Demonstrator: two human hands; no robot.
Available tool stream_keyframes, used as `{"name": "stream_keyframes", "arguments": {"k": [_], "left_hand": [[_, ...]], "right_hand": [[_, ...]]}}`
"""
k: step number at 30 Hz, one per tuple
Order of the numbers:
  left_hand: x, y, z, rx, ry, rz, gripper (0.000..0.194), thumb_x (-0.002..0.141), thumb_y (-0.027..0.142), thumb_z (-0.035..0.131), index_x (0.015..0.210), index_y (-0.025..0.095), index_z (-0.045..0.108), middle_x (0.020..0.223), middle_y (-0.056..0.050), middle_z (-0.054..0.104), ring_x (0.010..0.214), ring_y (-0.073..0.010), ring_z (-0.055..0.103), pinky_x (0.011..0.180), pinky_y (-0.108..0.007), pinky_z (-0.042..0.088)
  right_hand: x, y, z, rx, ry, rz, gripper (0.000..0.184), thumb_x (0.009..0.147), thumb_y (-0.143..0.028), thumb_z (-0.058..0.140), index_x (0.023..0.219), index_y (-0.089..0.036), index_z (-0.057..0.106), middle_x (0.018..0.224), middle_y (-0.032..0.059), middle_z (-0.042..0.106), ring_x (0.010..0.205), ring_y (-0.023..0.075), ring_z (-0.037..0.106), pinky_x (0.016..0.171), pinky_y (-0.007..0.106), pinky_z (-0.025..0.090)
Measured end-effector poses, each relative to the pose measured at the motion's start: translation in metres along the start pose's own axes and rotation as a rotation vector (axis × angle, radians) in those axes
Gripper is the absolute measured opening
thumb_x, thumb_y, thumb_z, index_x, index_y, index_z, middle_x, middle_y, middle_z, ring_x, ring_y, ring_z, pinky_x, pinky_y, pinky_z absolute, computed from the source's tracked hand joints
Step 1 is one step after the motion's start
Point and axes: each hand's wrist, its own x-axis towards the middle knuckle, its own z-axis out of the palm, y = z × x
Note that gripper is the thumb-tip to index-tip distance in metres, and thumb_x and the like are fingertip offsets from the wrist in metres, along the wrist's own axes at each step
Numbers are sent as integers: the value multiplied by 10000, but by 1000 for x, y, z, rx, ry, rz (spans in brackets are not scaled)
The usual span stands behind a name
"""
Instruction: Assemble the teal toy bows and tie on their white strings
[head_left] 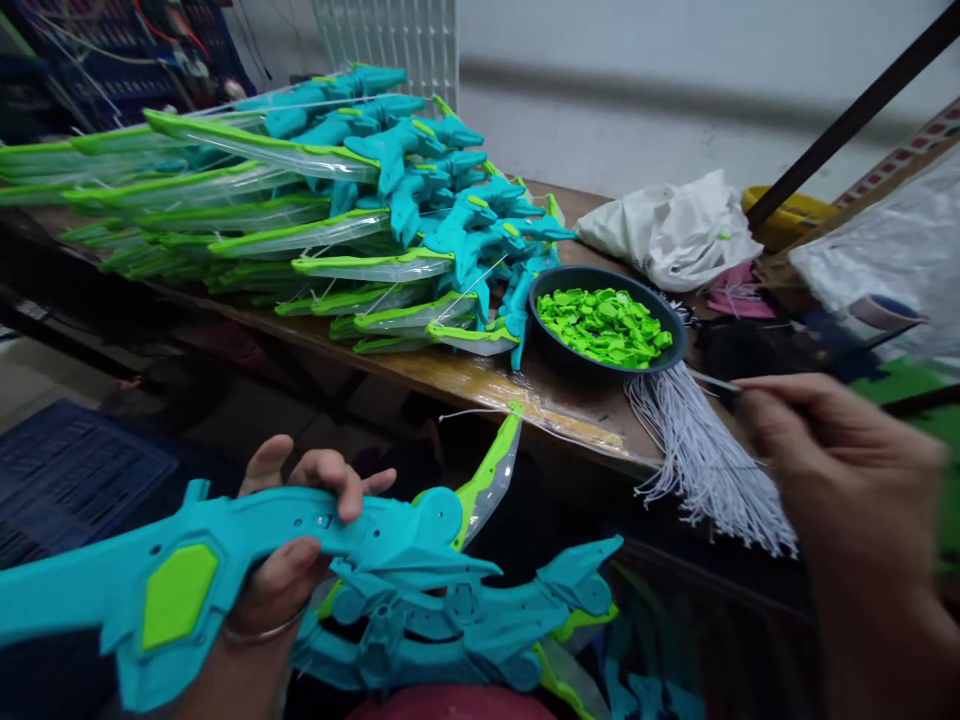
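My left hand (300, 490) is wrapped round the grip of a teal plastic toy bow (382, 535) with a green panel and a green-and-clear limb (491, 480). A loose white string trails from that limb's tip towards the table edge. Another teal bow part (480, 630) lies just below it, over my lap; whether the two are joined I cannot tell. At the right, my right hand (832, 450) is closed round a small tool with a thin metal shaft (712, 381), its dark handle mostly hidden. It is over a bundle of white strings (705, 460).
Teal-and-green bows (405, 190) are piled along the table (570, 395). A dark bowl (534, 310) holds small green plastic pieces (607, 325). Behind it sits a white bag (675, 225). A dark slanting bar (847, 115) crosses the upper right; a blue crate (75, 480) is at left.
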Motion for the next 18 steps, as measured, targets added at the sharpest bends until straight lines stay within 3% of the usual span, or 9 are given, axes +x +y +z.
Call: {"name": "stream_keyframes", "arguments": {"k": [7,12,18], "left_hand": [[10,-11,5,253,-30,22,557,775,166,792,1248,422,646,968,8,694,777,-166,647,997,-569,570],[12,-18,2,399,-11,69,496,783,193,761,1235,363,645,908,6,678,741,-184,628,934,-532,592],[18,-17,-12,408,-178,69,512,837,126,686,1286,353,594,897,6,641,740,-170,599,936,-490,582]], "right_hand": [[-8,19,75,-70,-154,-212,150,955,-260,597,856,-189,683,823,33,668,744,171,623,699,296,448],[-22,26,129,82,-348,-165,182,971,-220,557,879,-182,710,815,32,625,739,155,608,671,271,418],[-28,39,182,163,-278,-67,193,952,-219,564,816,-178,696,761,20,600,677,146,573,625,264,386]]}}
